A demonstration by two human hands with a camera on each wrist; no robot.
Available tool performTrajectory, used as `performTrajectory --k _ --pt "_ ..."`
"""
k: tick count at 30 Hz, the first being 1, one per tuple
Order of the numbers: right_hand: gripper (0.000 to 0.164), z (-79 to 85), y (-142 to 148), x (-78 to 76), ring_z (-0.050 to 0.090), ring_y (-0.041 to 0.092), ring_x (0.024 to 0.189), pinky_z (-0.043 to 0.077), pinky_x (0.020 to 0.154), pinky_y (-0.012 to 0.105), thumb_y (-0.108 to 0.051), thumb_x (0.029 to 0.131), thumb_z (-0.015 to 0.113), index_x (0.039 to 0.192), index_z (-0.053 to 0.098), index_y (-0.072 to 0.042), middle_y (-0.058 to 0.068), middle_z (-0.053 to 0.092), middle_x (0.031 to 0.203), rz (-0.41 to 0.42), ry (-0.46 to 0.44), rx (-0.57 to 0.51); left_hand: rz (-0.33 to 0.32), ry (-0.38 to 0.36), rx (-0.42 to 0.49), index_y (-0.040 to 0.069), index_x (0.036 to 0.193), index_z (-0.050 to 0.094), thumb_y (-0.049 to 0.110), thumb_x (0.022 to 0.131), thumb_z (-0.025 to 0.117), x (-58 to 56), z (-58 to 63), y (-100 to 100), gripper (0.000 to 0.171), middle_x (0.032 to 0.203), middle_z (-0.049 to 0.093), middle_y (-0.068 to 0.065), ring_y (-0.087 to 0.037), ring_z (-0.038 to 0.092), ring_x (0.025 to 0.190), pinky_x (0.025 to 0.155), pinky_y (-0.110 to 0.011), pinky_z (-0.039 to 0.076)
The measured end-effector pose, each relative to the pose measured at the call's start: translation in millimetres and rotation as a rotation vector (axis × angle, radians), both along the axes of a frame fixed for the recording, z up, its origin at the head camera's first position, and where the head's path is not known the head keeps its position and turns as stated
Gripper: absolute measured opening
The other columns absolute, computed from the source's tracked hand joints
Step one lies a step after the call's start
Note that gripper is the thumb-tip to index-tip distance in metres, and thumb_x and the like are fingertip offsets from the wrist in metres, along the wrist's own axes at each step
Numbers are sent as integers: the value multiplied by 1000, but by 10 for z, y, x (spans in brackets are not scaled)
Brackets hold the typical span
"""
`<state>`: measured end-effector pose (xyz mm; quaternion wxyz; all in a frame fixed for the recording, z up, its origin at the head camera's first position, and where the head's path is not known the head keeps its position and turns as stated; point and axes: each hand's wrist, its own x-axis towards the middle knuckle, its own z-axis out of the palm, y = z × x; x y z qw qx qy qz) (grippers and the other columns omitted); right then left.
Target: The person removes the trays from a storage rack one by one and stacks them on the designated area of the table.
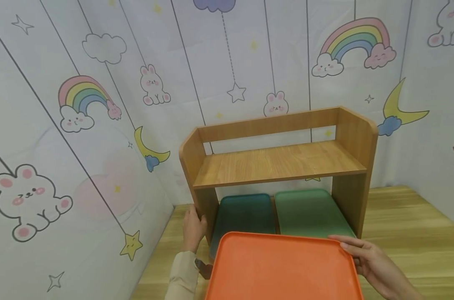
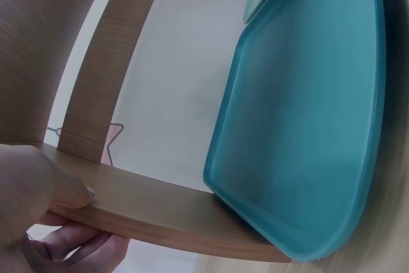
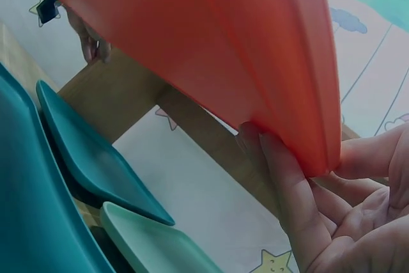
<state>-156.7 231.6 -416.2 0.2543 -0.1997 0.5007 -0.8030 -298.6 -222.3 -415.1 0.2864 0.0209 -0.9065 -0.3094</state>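
Observation:
A wooden two-tier shelf (image 1: 279, 162) stands on the table. My left hand (image 1: 194, 229) grips its left side panel (image 2: 153, 206), thumb on one face and fingers on the other. An orange tray (image 1: 283, 266) is held up in front of the shelf, tilted. My right hand (image 1: 375, 262) pinches its far right corner, with thumb and fingers on opposite sides in the right wrist view. Under the shelf board, a teal tray (image 2: 300, 113) lies at the left and a light green tray (image 1: 309, 212) at the right. The orange tray hides their front parts in the head view.
Another teal tray surface (image 3: 32, 202) fills the lower left of the right wrist view. The wood-grain table (image 1: 410, 221) extends right of the shelf. A white cloth wall (image 1: 227, 54) printed with rainbows, rabbits and stars stands behind and at the sides.

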Motion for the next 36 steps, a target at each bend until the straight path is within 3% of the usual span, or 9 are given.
performTrajectory --k 8,23,36 --pt "41 -70 11 -20 63 14 111 51 91 33 -14 105 28 128 60 -27 -6 63 126 2 -30 22 2 2 -1 -4 107 51 4 82 62 17 -7 11 28 97 59 -27 -43 59 92 81 -55 47" --pt "34 -194 -7 -64 65 16 106 52 89 36 -21 104 37 126 61 -26 -9 64 121 -88 -62 169 -1 5 -5 -4 105 51 3 82 62 36 -9 15 26 96 58 -26 -43 59 90 80 -55 47" --pt "34 -341 -42 -101 65 20 107 52 89 39 -20 103 38 130 58 -21 -2 65 122 -60 -60 165 -3 0 -9 -5 107 50 4 83 62 29 16 22 28 96 59 -27 -44 59 91 80 -55 47"
